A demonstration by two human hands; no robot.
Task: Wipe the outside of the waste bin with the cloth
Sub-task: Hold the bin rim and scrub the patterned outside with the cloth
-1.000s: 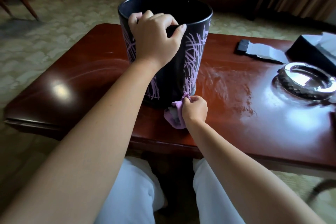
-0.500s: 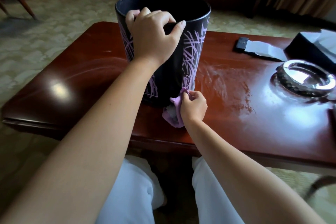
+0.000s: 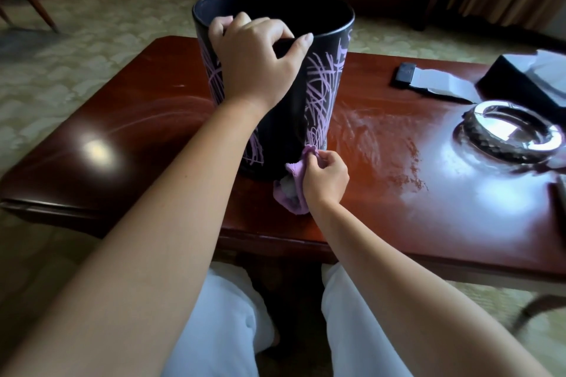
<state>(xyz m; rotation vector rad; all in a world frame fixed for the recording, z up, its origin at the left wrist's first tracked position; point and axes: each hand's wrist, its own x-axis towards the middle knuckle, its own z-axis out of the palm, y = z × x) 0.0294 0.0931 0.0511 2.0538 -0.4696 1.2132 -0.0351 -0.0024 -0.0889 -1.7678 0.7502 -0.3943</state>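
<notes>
A black waste bin (image 3: 324, 82) with purple scribble lines stands upright on the red-brown table (image 3: 122, 119). My left hand (image 3: 254, 61) grips its near rim, fingers curled over the edge and thumb outside. My right hand (image 3: 326, 177) holds a bunched purple cloth (image 3: 292, 190) against the bin's lower right side, close to its base. Part of the cloth hangs down onto the table top.
A round metal ashtray (image 3: 514, 138) sits at the right. Behind it lie a dark tissue box (image 3: 526, 79) and a dark flat object with white paper (image 3: 428, 79). A chair leg (image 3: 33, 0) stands on the patterned carpet at far left. My knees are under the table's near edge.
My right hand with the cloth has slid slightly up the bin's lower side. My left hand keeps its grip on the rim.
</notes>
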